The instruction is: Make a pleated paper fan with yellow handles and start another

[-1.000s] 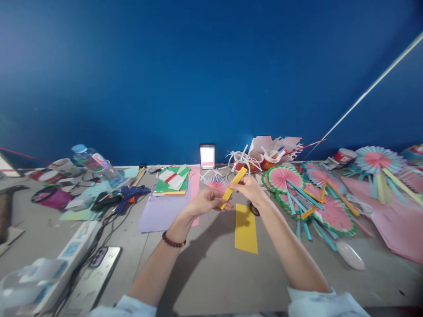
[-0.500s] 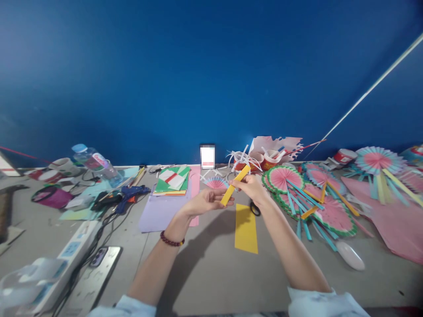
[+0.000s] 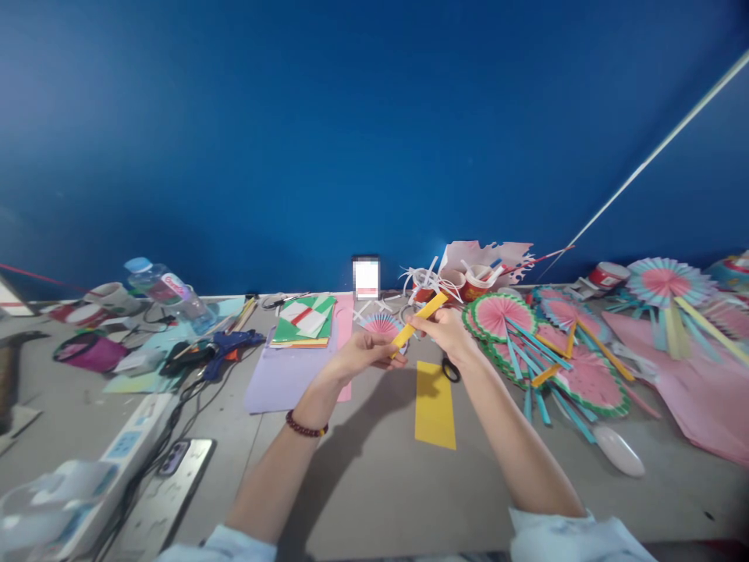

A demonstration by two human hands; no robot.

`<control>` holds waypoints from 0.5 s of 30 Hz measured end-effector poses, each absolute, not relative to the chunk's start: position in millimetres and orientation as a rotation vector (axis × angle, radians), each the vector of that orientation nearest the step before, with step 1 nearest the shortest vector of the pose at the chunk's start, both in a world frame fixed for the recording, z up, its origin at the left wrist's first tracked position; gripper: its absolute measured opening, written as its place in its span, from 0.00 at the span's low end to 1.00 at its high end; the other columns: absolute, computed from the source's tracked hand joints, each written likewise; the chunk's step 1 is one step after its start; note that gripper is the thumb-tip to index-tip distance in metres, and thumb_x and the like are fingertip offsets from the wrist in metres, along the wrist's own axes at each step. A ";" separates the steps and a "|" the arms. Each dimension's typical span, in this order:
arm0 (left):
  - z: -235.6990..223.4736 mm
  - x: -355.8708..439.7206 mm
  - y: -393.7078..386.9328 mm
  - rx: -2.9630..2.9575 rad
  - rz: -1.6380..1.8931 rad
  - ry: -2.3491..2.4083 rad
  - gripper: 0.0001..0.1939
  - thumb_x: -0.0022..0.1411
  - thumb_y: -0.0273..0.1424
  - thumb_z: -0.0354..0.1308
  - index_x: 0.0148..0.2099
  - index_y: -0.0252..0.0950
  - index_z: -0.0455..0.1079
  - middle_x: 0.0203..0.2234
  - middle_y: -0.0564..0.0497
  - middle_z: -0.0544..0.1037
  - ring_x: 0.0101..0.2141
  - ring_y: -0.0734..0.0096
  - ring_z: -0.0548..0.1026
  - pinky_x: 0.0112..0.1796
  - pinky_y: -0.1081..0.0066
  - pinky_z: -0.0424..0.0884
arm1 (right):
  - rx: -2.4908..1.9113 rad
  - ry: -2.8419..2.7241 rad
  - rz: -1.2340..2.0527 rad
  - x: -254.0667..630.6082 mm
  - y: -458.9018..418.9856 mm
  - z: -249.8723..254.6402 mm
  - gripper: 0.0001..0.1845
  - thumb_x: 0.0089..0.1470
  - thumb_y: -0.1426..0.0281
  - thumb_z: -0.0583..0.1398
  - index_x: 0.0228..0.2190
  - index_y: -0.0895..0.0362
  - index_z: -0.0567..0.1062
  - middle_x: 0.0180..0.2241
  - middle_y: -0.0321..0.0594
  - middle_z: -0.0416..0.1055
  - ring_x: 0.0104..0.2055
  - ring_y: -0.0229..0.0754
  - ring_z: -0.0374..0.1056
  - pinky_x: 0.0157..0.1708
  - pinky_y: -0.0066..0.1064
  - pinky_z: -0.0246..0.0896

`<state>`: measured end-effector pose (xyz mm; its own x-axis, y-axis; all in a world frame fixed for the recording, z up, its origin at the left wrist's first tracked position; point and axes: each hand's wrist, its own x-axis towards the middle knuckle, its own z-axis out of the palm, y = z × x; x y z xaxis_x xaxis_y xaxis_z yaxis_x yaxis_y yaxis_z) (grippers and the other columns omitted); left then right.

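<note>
- Fingers of our right hand (image 3: 449,334) pinch a narrow yellow paper strip (image 3: 403,337) near its upper part, thumb in front.
- Our left hand (image 3: 361,353) has its thumb and fingers closed about the strip's lower end, with the other fingers reaching beneath it.
- We hold the strip in the air above the middle of the grey tabletop (image 3: 374,499), slanting from lower left to upper right.
- What has changed in the last second: the strip leans a little flatter, and our left thumb, which stood apart from it half a second ago, now meets its edge. We judge that both ends are steadier for it.
- Below our hands, a flat yellow sheet (image 3: 435,414) lies unmoved, with a black ring (image 3: 449,370), perhaps a scissor handle, just beside its upper right edge.
- Beyond our left hand we see a small pleated fan (image 3: 379,321), partly hidden; a lilac sheet (image 3: 281,384) lies to the left.
- To our right, watermelon-patterned paper fans (image 3: 502,317) overlap in a pile.
</note>
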<state>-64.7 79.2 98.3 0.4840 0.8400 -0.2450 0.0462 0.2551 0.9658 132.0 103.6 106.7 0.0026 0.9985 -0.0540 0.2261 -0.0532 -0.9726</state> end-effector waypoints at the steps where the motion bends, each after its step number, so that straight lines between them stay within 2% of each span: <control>1: 98.2 -64.8 79.1 1.206 0.663 0.936 0.22 0.48 0.46 0.67 0.37 0.30 0.77 0.34 0.40 0.82 0.33 0.65 0.80 0.36 0.70 0.75 | -1.411 -1.351 1.136 131.7 103.2 107.3 0.19 0.36 0.55 0.68 0.21 0.60 0.76 0.18 0.36 0.68 0.22 0.37 0.61 0.24 0.30 0.54; 10: 100.8 -63.3 76.7 1.212 0.640 0.914 0.23 0.51 0.48 0.64 0.36 0.30 0.76 0.33 0.40 0.82 0.33 0.64 0.80 0.37 0.68 0.75 | -1.418 -1.353 1.132 131.7 103.7 106.8 0.19 0.36 0.55 0.68 0.21 0.59 0.76 0.18 0.37 0.68 0.23 0.37 0.61 0.24 0.30 0.56; 15: 97.6 -60.6 76.7 1.197 0.692 0.927 0.23 0.48 0.45 0.68 0.39 0.30 0.77 0.33 0.42 0.82 0.33 0.65 0.80 0.40 0.67 0.75 | -1.385 -1.333 1.124 132.7 105.3 103.4 0.19 0.37 0.54 0.69 0.21 0.59 0.77 0.17 0.38 0.68 0.21 0.38 0.60 0.21 0.31 0.54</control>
<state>-60.6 76.7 97.6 0.4720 0.8518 -0.2274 0.0238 0.2456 0.9691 132.7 105.3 103.4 0.0130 0.9994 -0.0310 0.1991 -0.0330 -0.9794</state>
